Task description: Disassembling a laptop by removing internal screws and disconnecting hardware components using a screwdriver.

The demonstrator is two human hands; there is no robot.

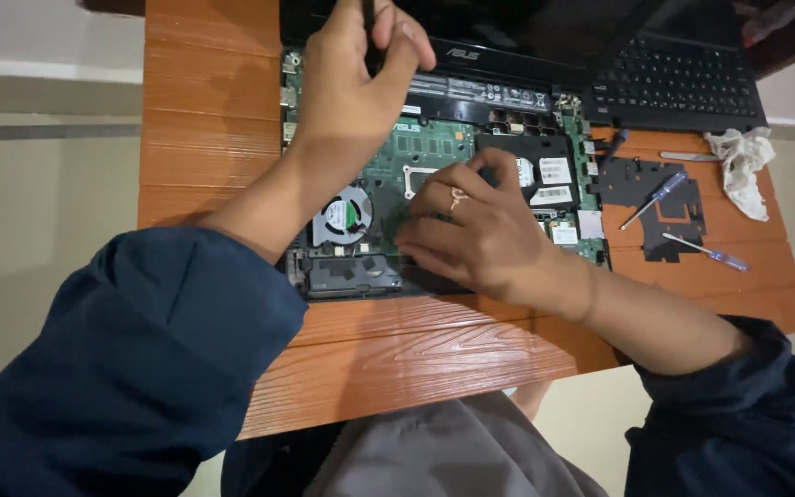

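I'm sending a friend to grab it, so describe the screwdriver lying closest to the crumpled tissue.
Start at the orange wooden table and go to the right of the opened laptop. On the flat black panel lies a screwdriver, slanted. Unlike the other blue-handled one lower right, its handle points up towards the tissue.

a dark, unlit laptop screen (508, 23) lies at the far edge of the table. below it a long black label strip (480, 90) with white print runs across the opened laptop. two small white rectangular stickers (554, 181) sit on a black part to the right.
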